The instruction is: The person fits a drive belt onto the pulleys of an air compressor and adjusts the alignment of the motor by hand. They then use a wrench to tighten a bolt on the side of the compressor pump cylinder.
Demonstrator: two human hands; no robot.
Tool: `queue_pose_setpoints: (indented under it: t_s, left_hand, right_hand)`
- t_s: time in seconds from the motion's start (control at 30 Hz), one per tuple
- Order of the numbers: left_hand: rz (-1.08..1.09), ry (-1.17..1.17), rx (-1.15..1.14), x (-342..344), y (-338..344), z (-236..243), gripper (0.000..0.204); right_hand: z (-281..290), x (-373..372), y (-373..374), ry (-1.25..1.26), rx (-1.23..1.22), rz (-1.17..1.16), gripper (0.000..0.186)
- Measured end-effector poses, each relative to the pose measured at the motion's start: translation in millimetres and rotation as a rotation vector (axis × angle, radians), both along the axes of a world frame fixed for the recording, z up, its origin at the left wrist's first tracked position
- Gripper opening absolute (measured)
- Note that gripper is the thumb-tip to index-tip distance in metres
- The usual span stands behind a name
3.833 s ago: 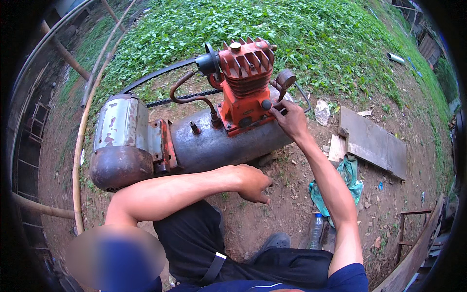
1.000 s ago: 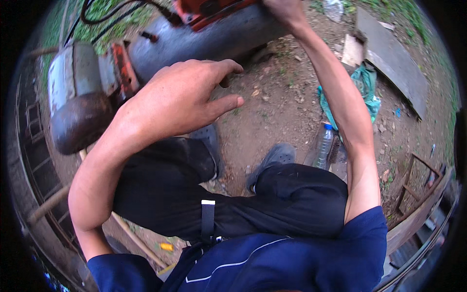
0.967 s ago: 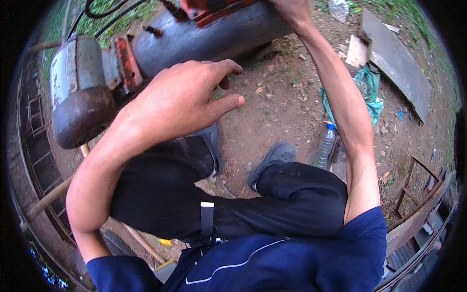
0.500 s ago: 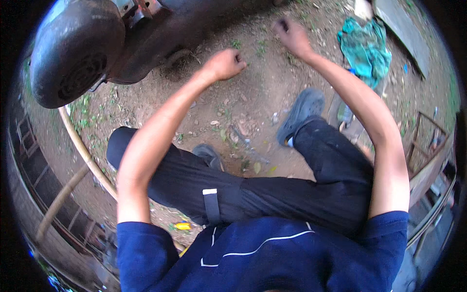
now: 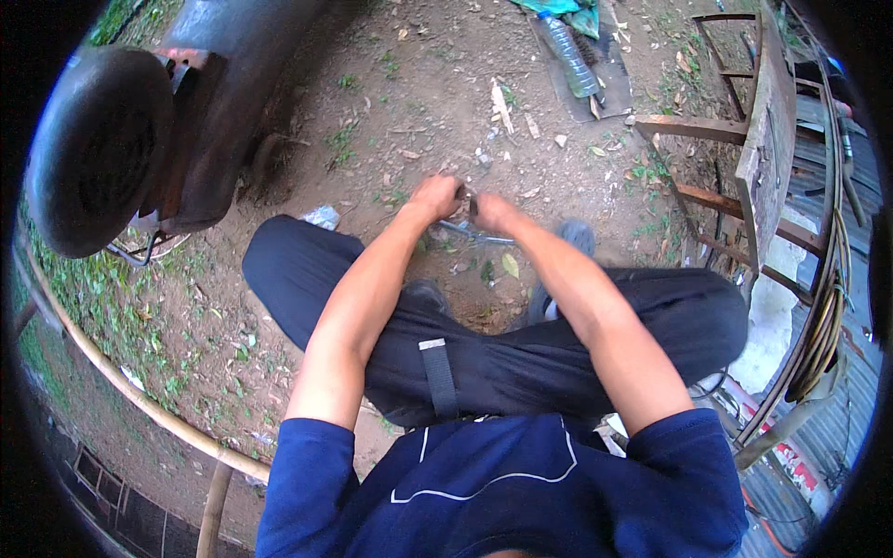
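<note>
My left hand [image 5: 437, 196] and my right hand [image 5: 495, 214] are close together over the dirt between my legs, both with curled fingers. Something small is at their fingertips, too small to make out. Just below them lies a thin metal piece [image 5: 484, 238], perhaps a tool, on the ground. To the upper left is the compressor's dark tank [image 5: 237, 60], with the round motor end [image 5: 93, 149] nearest me; the pump is out of view.
A plastic bottle [image 5: 570, 54] lies on a board beside a teal bag [image 5: 577, 19]. On the right are a rusty metal frame [image 5: 707, 126] with a wooden board [image 5: 765, 195], coiled hose [image 5: 819, 363] and corrugated sheets [image 5: 842, 418]. A bamboo pole [image 5: 139, 391] runs along the left.
My right hand has left the pump, and both hands have moved down and together between my legs. The view has swung, putting the compressor at the upper left and more of the right side in sight.
</note>
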State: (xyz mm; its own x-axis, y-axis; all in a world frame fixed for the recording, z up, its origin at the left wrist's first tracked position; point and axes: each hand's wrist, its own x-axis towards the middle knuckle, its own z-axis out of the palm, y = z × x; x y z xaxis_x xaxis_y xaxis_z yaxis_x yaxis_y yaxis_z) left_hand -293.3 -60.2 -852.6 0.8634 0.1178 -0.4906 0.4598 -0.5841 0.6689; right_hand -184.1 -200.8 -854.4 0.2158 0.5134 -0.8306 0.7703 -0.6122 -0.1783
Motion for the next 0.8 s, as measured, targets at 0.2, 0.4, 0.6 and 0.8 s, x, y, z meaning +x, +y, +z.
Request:
queue_pose_setpoints:
  t_s: [0.2,0.4,0.6,0.8]
  left_hand:
    - [-0.261,0.058,0.129,-31.5,-3.4,-17.6,0.030]
    - [-0.553,0.066,0.388,-33.5,-28.6,-34.8,0.026]
    - [-0.697,-0.169,0.614,-26.2,-42.7,-20.9,0.027]
    - [-0.390,-0.031,0.420,3.6,-31.6,25.3,0.022]
  right_hand:
    - [15.9,-21.5,-53.6,0.025,0.399,0.089,0.042]
    - [8.3,-33.4,-95.5,-0.106,0.382,0.271,0.039]
    - [9.0,-42.5,-90.8,-0.090,0.397,-0.173,0.038]
    - [29.8,-13.9,-68.1,-0.408,0.791,-1.010,0.031]
